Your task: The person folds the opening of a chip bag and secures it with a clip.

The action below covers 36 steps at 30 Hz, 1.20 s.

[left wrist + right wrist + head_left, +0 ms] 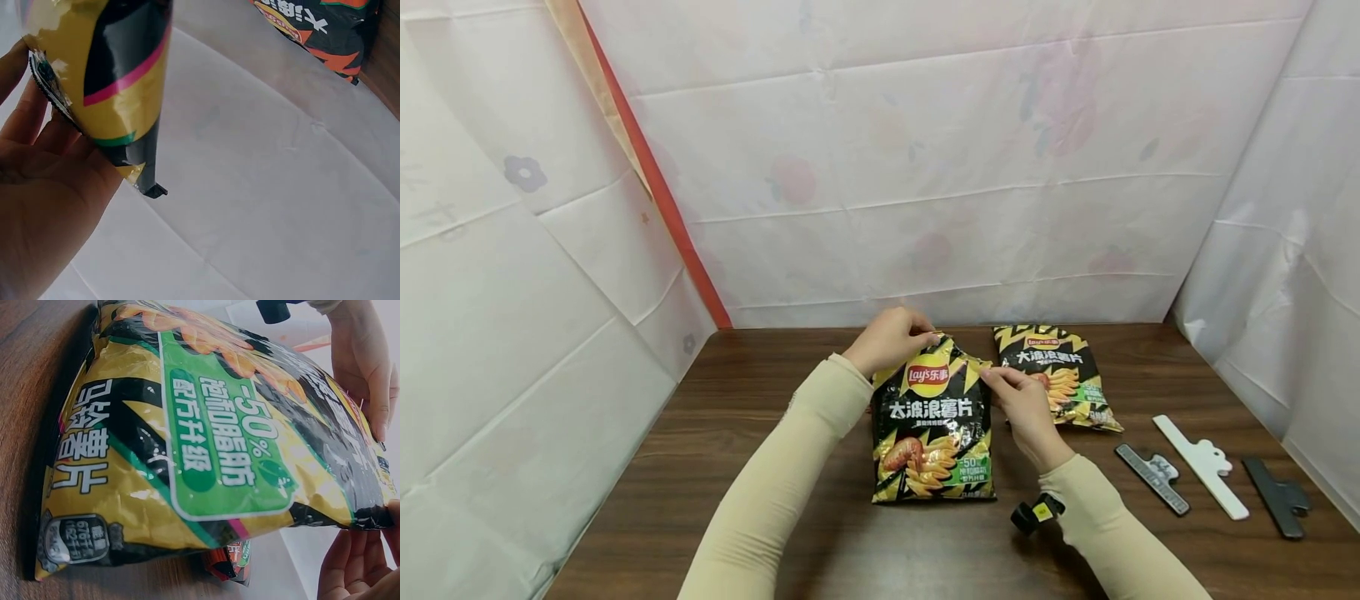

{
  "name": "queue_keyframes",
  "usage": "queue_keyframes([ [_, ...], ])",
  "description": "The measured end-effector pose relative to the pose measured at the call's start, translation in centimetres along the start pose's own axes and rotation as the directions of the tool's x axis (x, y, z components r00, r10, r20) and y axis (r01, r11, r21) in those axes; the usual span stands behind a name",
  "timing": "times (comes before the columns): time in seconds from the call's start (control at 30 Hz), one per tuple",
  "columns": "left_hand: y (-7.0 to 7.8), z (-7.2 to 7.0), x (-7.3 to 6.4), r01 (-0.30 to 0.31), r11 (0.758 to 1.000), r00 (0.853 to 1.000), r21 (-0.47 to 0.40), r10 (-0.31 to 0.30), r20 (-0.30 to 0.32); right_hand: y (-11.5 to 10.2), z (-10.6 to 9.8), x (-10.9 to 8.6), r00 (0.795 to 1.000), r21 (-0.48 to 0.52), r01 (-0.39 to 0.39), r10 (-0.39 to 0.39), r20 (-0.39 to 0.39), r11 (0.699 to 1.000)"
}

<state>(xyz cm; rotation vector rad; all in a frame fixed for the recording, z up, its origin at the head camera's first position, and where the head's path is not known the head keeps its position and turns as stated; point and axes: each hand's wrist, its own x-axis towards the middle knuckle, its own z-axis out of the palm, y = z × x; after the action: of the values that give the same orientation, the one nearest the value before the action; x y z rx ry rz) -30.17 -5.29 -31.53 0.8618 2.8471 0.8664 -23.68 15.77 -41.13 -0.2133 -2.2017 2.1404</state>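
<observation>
A black and yellow Lay's chip bag (932,425) stands upright on the table, its front turned towards me. At its upper left corner, my left hand (891,340) pinches the top edge between thumb and fingers. My right hand (1022,408) pinches the upper right corner. Between the hands the top edge dips unevenly; whether it is torn through I cannot tell. In the left wrist view the left hand's fingers (59,134) lie behind the bag's side. The right wrist view shows the bag's lower edge on the wood and the right hand's fingers (353,565) at its top corner.
A second, similar chip bag (1067,367) lies flat behind my right hand. To the right lie three sealing clips: a grey one (1152,478), a white one (1198,465) and a black one (1276,497). White cloth walls (925,167) border the brown wooden table (722,417).
</observation>
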Motion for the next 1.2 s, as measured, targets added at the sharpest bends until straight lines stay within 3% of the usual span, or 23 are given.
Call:
queue_keyframes([
  [0.53, -0.09, -0.22, 0.16, 0.046, 0.994, 0.999, -0.102, -0.044, 0.025, 0.39, -0.21, -0.11, 0.999, 0.075, 0.042, -0.043, 0.012, 0.996],
  [0.97, -0.22, -0.23, 0.29, 0.020, 0.997, 1.000, -0.070, -0.020, 0.007, 0.53, -0.32, -0.04, 0.998, 0.070, 0.059, -0.060, 0.006, 0.996],
  [1.2, -0.36, -0.23, 0.11, 0.032, 0.994, 0.999, -0.105, -0.031, 0.008, 0.71, -0.44, -0.07, 0.996, 0.057, 0.085, -0.085, 0.009, 0.995],
])
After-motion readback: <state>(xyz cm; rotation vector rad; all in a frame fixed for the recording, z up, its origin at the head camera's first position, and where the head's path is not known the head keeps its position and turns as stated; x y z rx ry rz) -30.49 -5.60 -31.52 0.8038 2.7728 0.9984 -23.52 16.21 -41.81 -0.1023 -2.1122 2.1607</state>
